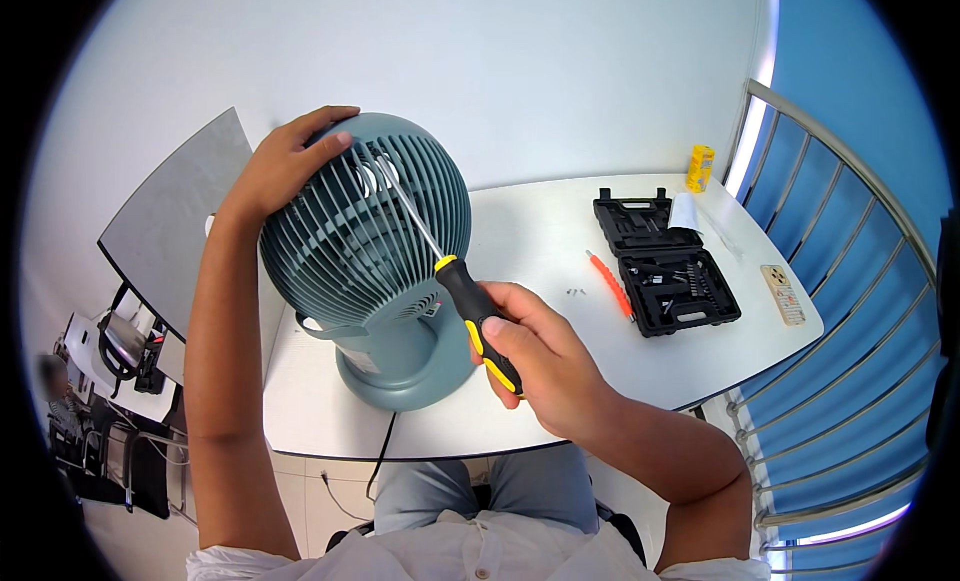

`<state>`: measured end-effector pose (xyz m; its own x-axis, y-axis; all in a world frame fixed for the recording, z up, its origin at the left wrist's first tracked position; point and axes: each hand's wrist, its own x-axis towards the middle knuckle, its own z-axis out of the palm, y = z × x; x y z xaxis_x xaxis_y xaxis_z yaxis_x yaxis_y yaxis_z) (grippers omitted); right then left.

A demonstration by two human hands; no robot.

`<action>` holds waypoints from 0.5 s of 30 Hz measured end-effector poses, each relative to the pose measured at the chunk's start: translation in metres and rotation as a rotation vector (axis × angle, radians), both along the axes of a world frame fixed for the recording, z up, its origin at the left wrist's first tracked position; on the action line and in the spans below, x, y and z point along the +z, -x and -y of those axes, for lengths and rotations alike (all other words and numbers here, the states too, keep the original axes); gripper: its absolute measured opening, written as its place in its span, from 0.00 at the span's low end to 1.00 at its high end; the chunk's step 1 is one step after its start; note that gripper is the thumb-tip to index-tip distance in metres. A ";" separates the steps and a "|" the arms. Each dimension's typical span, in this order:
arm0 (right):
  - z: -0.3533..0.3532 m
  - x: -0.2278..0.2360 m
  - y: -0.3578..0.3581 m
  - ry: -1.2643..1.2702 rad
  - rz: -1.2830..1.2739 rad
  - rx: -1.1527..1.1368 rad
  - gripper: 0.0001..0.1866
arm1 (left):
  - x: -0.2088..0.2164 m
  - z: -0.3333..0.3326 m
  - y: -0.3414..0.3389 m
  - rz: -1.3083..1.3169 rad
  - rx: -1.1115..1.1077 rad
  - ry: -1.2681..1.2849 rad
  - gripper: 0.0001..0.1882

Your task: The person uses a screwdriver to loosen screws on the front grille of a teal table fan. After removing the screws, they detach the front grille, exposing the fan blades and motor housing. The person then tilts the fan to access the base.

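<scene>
Nearest to us, our right hand (545,351) is closed around the black and yellow handle of a screwdriver (460,284), thumb laid along it. The screwdriver's long axis slants from our palm up, away and to the left, so the green fan (352,253) lies beyond and to the left of that hand. Everything seems to turn on this line: the shaft crosses in front of the slatted grille, and its far end meets the upper part, among the slats. We cannot tell whether the tip is seated in anything there.

The fan stands on the near left part of the white worktop (520,381), grille toward us. Our left hand (285,166) is laid over its upper left edge, not balled up, fingers curved on the casing and thumb apart; it is much nearer the tip than our right hand, which works from the handle end.

Farther off, to the right of the fan, a few small metal pieces (575,292) lie loose. Past them are an orange-red rod (610,284) and an open black tool case (683,321), and by the far edge stands a small yellow box (700,169).
</scene>
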<state>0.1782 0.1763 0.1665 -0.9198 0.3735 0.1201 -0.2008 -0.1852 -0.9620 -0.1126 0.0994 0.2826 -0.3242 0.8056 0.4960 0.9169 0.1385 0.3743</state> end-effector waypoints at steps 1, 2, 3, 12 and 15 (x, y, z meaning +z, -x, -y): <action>-0.001 0.000 0.001 0.001 0.003 -0.001 0.19 | 0.000 0.000 -0.001 0.003 0.002 0.003 0.24; -0.002 0.000 0.002 0.001 0.007 -0.002 0.19 | 0.001 0.000 -0.002 0.005 0.007 0.018 0.24; -0.002 0.000 0.003 0.002 0.010 -0.003 0.19 | 0.003 0.001 -0.003 0.006 0.011 0.034 0.24; 0.000 -0.001 0.006 -0.008 0.011 -0.007 0.18 | 0.001 0.001 -0.003 -0.015 0.003 0.012 0.24; -0.002 -0.004 0.007 -0.023 -0.006 -0.009 0.18 | 0.000 0.001 0.000 -0.018 -0.004 -0.008 0.24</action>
